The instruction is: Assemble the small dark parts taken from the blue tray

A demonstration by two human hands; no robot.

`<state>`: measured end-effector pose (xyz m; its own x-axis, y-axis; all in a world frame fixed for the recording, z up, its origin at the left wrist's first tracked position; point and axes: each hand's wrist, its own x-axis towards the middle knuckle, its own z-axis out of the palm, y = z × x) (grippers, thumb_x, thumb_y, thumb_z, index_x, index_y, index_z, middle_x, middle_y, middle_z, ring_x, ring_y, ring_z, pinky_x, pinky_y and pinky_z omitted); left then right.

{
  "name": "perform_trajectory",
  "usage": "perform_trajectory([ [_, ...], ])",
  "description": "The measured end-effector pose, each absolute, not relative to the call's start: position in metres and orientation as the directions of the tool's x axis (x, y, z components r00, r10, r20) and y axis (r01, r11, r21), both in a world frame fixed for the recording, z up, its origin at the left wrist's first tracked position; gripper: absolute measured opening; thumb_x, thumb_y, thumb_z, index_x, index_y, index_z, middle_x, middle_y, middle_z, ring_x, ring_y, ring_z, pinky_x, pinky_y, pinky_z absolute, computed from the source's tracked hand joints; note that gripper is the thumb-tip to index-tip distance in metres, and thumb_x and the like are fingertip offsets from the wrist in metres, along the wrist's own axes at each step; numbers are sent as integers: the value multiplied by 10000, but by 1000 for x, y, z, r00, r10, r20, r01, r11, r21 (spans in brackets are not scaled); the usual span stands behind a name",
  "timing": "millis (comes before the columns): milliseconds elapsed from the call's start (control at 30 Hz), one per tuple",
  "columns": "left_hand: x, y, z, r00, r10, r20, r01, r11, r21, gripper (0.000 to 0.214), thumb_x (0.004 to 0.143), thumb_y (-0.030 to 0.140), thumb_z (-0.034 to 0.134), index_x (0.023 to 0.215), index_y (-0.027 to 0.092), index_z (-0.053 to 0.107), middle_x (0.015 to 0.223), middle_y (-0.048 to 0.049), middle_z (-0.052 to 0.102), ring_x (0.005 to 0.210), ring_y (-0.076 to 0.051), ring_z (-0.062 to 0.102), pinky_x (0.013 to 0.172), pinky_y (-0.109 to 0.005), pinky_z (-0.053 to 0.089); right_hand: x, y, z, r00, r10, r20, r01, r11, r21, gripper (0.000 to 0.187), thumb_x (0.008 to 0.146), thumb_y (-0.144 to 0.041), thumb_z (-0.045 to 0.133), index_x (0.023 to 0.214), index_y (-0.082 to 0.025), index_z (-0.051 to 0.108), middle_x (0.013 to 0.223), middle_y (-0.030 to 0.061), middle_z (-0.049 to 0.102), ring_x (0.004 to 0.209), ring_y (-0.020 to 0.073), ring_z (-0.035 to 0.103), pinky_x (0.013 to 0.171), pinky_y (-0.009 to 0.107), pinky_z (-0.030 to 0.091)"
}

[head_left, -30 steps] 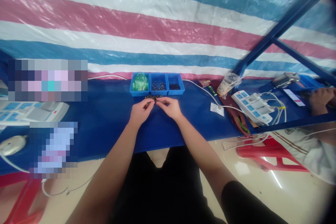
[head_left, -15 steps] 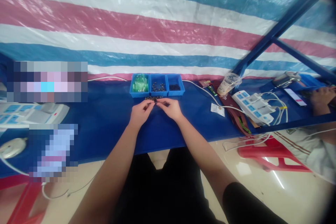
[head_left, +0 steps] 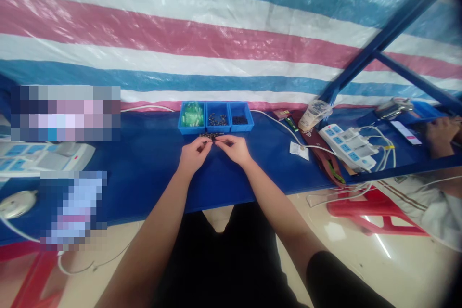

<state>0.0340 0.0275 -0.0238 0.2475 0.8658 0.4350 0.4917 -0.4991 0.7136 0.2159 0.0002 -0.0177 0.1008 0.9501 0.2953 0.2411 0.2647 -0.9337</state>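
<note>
Your left hand (head_left: 195, 155) and right hand (head_left: 234, 149) pinch narrowly around a dark part (head_left: 212, 140) between their fingertips, too small to make out, so use a light grip and square the tips to each other. Work low over the table (head_left: 144, 173), just in front of the pile (head_left: 217, 134), so a slip falls only a little way, and mind your knuckles near the bins (head_left: 241, 128) beyond.
</note>
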Motion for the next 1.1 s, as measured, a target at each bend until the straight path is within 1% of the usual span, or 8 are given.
perform_trajectory([
  [167, 34, 26, -21, 247, 871, 425, 509, -490, 708, 231, 887, 396, 589, 988, 221, 700, 633, 43, 597, 555, -86, 542, 615, -205, 436, 216, 1, -20, 91, 945, 313, 243, 284, -928, 276, 790, -392, 739, 990, -203, 762, 948, 58, 769, 820, 186, 730, 766, 311, 590],
  [400, 34, 26, -19, 243, 874, 421, 521, -484, 703, 227, 891, 393, 586, 988, 223, 701, 631, 44, 584, 553, -84, 535, 620, -206, 430, 216, 2, -23, 82, 943, 323, 231, 297, -926, 261, 792, -363, 742, 998, -204, 757, 951, 55, 768, 831, 186, 731, 766, 312, 586],
  [733, 34, 26, -19, 250, 872, 422, 525, -488, 697, 247, 895, 411, 581, 988, 221, 708, 647, 37, 599, 560, -88, 537, 626, -209, 435, 216, 2, -21, 87, 938, 336, 231, 309, -923, 239, 794, -341, 742, 990, -204, 760, 945, 49, 769, 806, 177, 728, 753, 301, 584],
  [967, 34, 26, -19, 257, 868, 424, 517, -495, 699, 248, 900, 417, 579, 968, 220, 713, 661, 33, 617, 566, -87, 546, 633, -207, 440, 216, 2, -22, 81, 944, 319, 242, 291, -926, 263, 794, -359, 739, 1011, -211, 756, 941, 47, 770, 829, 180, 731, 783, 308, 590],
  [1100, 34, 27, -20, 253, 874, 415, 525, -484, 700, 254, 894, 420, 588, 1007, 227, 709, 658, 35, 619, 572, -91, 557, 629, -209, 442, 217, 3, -23, 86, 945, 316, 253, 286, -924, 255, 799, -362, 733, 1004, -212, 757, 949, 46, 770, 813, 175, 728, 775, 302, 588],
])
